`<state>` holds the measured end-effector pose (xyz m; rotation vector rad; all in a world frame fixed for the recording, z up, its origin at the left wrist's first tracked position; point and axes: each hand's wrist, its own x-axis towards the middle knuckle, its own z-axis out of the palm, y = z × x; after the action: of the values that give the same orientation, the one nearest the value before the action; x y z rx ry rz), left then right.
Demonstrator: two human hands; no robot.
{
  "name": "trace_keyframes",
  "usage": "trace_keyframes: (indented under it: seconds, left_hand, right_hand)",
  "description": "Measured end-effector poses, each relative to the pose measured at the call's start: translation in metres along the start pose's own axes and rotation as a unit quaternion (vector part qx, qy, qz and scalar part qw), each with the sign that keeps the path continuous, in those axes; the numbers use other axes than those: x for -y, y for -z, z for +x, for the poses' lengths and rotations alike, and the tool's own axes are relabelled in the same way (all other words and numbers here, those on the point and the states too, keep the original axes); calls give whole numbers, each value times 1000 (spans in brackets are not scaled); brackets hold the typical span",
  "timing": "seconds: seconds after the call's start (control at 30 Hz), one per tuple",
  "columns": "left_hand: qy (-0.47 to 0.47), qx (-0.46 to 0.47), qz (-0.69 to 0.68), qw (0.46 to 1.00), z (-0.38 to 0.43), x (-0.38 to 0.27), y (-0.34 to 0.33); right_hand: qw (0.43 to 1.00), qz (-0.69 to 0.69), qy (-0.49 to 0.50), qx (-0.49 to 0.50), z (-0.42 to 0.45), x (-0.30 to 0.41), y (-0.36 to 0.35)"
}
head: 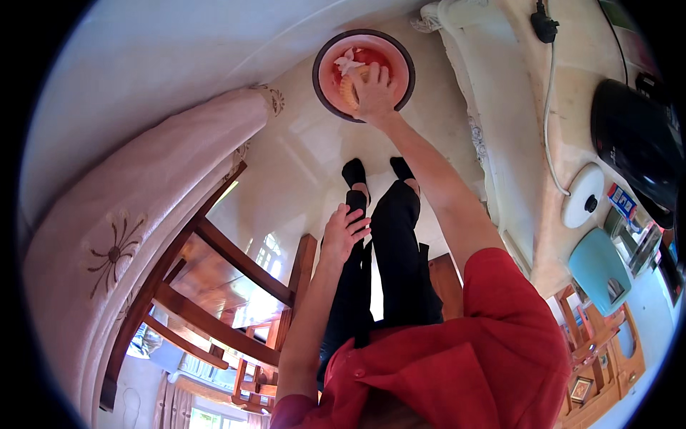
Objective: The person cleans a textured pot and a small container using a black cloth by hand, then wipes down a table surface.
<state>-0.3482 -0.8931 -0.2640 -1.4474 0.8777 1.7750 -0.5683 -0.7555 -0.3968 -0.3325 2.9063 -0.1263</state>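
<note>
My right hand (373, 94) reaches down into a round red-and-pink bin (410, 80) with a dark rim, which stands on the floor near the wall. Its fingers are spread over a yellowish, ridged, ring-like thing (349, 94) inside; whether they grip it I cannot tell. Crumpled white tissue (348, 61) lies beside the fingertips in the bin. My left hand (345, 231) hangs in front of my dark trousers, fingers apart, holding nothing.
A wooden chair (241, 263) and a pinkish embroidered curtain (177, 161) are at the left. On the counter at the right are a black plug (544, 28), a white round base with a cord (581, 195), a black appliance (632, 145) and a light-blue plastic container (600, 271).
</note>
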Motion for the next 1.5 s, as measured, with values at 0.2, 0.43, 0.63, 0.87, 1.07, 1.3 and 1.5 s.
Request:
trace_keyframes:
  seconds: [0.2,0.43,0.63,0.87,1.07,1.3,1.5]
  left_hand:
    - [-12,16,36,999,15,-11,-21]
    - [-6,27,41,999,27,-34,-47]
    - [-35,51,-22,998,25,-72,-57]
    - [85,225,-77,968,15,-78,-76]
    - [-37,158,-130,978,34,-45,-55]
    - [-130,100,-9,986,74,-31,-29]
    - [-201,73,46,976,87,-37,-8]
  right_hand:
    - [997,57,-34,-25,-2,-5,-1]
    - [945,284,-161,16,-13,-2,11]
    - [548,814,-183,60,-70,-3,34]
    - [322,932,-133,97,-133,-5,69]
    - [445,879,-44,167,-153,-28,26]
    - [763,415,-477,136,-218,-104,-219]
    - [813,277,-495,129,-216,-97,-289]
